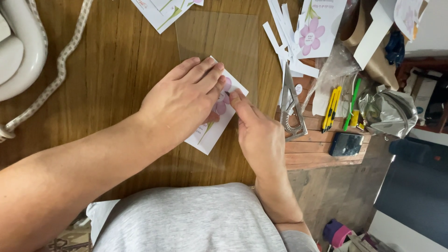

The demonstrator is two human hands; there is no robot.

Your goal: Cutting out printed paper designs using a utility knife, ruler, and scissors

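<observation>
Two flat, open hands, left [184, 105] and right [259, 135], on white pink-flowered card [210, 135].

**Wooden table and its load**

A brown wooden table [116, 70] carries a clear plastic sheet [233, 42]; a flower card [212, 130] lies on that sheet; right of it lie white paper strips [284, 32], a metal set square [291, 109], yellow pens [331, 107], a black phone [346, 143].

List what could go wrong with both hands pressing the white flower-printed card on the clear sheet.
1. The left hand covers most of the white card with a pink flower print, so misalignment may go unnoticed.
2. The clear plastic sheet could slide on the wooden table.
3. The right hand works close to the metal set square and might knock it.
</observation>
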